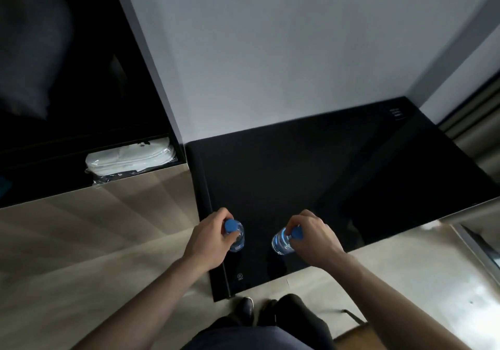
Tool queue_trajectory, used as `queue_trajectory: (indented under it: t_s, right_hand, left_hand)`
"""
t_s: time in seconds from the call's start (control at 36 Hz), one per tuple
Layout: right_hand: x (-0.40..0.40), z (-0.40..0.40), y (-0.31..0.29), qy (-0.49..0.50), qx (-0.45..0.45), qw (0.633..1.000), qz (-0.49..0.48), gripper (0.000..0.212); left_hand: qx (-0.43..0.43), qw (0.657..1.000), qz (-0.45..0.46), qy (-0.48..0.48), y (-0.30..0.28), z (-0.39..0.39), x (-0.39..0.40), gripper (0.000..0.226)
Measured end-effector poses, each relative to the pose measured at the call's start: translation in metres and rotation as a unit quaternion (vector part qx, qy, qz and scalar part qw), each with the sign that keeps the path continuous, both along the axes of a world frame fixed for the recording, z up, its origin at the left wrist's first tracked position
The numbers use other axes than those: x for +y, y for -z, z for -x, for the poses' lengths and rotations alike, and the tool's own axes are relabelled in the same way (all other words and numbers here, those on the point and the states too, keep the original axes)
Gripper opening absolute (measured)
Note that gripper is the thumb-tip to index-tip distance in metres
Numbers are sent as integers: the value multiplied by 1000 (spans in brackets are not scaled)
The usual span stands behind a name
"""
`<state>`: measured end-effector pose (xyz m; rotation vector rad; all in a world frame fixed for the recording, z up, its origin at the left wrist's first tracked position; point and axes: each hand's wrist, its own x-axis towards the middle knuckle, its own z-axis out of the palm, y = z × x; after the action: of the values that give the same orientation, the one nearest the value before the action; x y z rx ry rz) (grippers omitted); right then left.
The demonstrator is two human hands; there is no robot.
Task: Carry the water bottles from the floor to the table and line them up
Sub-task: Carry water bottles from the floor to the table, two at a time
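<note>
Two clear water bottles with blue caps are over the near part of a glossy black table (pixel 324 165). My left hand (pixel 209 237) grips the left bottle (pixel 236 237) around its neck, close to the table's left edge. My right hand (pixel 313 237) holds the right bottle (pixel 282 241) by its neck and cap. Both bottles are upright or nearly so. I cannot tell whether their bases touch the tabletop.
A white wall rises behind the table. To the left stands a dark shelf unit holding folded white items in plastic (pixel 130 159). Pale wood floor (pixel 81 255) surrounds the table. My dark shoes (pixel 247 307) are at its near corner.
</note>
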<state>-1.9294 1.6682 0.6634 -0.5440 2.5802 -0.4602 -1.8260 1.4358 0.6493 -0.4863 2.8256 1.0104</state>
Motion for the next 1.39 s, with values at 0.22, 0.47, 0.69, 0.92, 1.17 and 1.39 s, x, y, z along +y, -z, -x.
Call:
queue_trajectory:
  t_s: [0.22,0.47,0.69,0.92,1.17,1.39]
  right_hand:
    - [10,10,11,21,-13,1000,12,25]
    - [18,57,14,-52,-24,998,32,19]
    - [76,136,25,-104,-39,992,57,13]
    - [139,215,18,-126,-53,989,54,16]
    - [190,287,7,-94,-27,995,32,17]
    - [226,311,10,-41,11,999,17,14]
  left_hand:
    - [37,998,-34,-23,8,22,21,17]
    - [67,993,-51,-83,14,53,54,17]
    - [49,982,-54,-173,15,114,107,17]
    - [28,971,-43,-234,14,180,161,16]
    - [7,970,-51,-238,13,232,204,18]
    - [-5,984,-22,-178,20,267,208,26]
